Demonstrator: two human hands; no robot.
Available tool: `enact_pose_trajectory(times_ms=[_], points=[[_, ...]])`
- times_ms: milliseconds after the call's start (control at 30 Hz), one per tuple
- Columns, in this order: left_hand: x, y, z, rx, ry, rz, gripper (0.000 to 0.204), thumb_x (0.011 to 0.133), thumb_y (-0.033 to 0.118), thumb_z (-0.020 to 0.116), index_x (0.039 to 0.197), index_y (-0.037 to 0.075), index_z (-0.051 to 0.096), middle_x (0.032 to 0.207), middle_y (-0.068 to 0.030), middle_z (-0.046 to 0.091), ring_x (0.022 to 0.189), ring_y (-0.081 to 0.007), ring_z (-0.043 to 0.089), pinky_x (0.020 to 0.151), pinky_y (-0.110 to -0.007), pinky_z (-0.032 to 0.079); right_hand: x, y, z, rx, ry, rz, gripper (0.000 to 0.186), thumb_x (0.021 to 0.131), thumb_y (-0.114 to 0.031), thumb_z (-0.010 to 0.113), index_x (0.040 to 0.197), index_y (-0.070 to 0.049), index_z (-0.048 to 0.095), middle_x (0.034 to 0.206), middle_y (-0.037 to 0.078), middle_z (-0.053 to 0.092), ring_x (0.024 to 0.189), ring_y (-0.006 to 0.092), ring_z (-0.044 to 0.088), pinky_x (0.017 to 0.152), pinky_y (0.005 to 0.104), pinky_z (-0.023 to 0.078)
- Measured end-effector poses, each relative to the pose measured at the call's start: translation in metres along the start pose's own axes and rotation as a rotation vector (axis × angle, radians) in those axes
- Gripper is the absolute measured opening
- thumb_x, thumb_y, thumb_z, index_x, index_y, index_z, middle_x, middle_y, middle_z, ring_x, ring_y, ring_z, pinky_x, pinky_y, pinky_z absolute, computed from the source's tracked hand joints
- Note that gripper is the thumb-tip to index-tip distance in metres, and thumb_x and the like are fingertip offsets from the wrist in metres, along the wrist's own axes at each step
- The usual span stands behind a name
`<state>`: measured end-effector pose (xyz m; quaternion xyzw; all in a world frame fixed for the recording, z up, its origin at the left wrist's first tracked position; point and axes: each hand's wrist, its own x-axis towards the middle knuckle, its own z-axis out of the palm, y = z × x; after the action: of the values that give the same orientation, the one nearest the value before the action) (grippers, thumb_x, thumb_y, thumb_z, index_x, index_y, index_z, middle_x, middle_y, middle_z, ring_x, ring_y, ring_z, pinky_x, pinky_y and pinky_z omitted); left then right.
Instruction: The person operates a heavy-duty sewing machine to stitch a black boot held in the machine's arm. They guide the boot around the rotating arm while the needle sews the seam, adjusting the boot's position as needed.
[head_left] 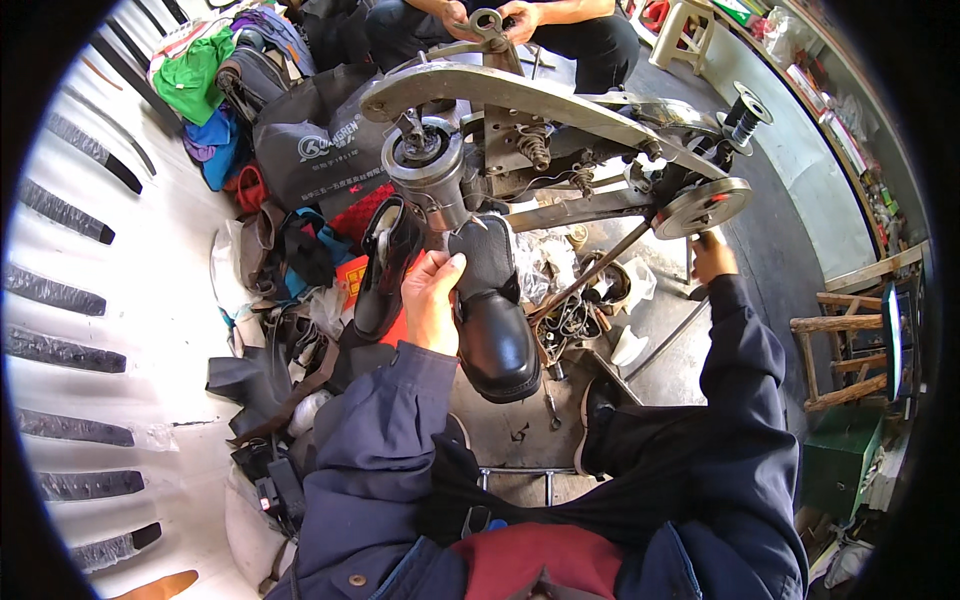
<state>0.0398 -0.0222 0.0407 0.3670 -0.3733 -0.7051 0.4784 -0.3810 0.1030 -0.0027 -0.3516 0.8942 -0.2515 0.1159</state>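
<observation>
My left hand (pixel 432 298) pinches the upper of a black leather shoe (pixel 498 345), whose opened flap rests against the narrow lower end of a metal sewing machine's cylindrical head (pixel 425 170). My right hand (pixel 714 258) is closed on a handle just under the machine's handwheel (pixel 700 208), its grip partly hidden. A second black shoe (pixel 382 275) stands left of the head, by a red box. The machine's long curved arm (pixel 530 100) runs from the head toward the wheel, with springs and a spool post along it.
Another person's hands (pixel 515 22) are at the machine's top. Bags and cloth (pixel 197 75) pile at the left beside a white panel (pixel 150 380) with hanging straps. Cables and parts (pixel 570 325) lie under the machine. Wooden stools (pixel 845 350) and a green box (pixel 840 450) are at right.
</observation>
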Motion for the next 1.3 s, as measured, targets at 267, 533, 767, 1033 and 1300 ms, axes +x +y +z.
enact_pose_trajectory(times_ms=[267,533,767,1033,1300], points=[[0.003,-0.001,-0.008,0.039,0.008,-0.049,0.009,0.089,0.012,0.065,0.081,0.015,0.062,0.067,0.0126,0.049,0.054,0.0021,0.037,0.051,-0.016,0.025,-0.034,-0.067,-0.056,0.675,-0.077,-0.314,0.02,0.095,-0.018,0.059,0.1,0.001,0.062,0.066,0.004,0.057,0.054,0.0115,0.055,0.049,0.0264,0.046],[0.007,0.001,-0.01,-0.008,-0.008,-0.068,0.003,0.088,0.011,0.064,0.086,0.011,0.064,0.077,0.0077,0.059,0.064,-0.0009,0.05,0.059,-0.016,0.036,0.026,0.033,-0.023,0.024,0.18,0.079,0.023,0.093,-0.03,0.06,0.105,-0.01,0.057,0.073,0.017,0.066,0.061,0.0307,0.065,0.058,0.043,0.051],[0.012,-0.006,-0.013,-0.037,-0.024,-0.063,0.001,0.087,0.01,0.065,0.087,0.01,0.066,0.08,0.0051,0.063,0.066,-0.0022,0.053,0.06,-0.017,0.039,-0.03,-0.023,0.025,0.0,-0.158,-0.131,0.033,0.093,-0.029,0.06,0.11,-0.001,0.055,0.071,0.013,0.064,0.055,0.0207,0.063,0.051,0.0336,0.049],[0.005,0.002,-0.009,0.014,0.009,-0.055,0.007,0.085,0.013,0.068,0.08,0.015,0.064,0.068,0.0117,0.054,0.049,0.0023,0.035,0.046,-0.016,0.024,-0.038,-0.058,-0.018,-0.37,-0.09,-0.138,0.058,0.078,-0.06,0.066,0.091,-0.003,0.07,0.085,0.018,0.071,0.083,0.0352,0.068,0.076,0.0425,0.052],[0.008,0.008,-0.014,-0.056,-0.014,-0.13,0.008,0.086,0.006,0.067,0.079,0.008,0.065,0.076,0.0047,0.061,0.069,-0.0034,0.053,0.067,-0.021,0.041,-0.049,-0.069,0.006,0.008,-0.246,-0.001,0.033,0.088,-0.029,0.064,0.089,0.003,0.06,0.059,0.011,0.062,0.047,0.021,0.062,0.045,0.0345,0.048]])
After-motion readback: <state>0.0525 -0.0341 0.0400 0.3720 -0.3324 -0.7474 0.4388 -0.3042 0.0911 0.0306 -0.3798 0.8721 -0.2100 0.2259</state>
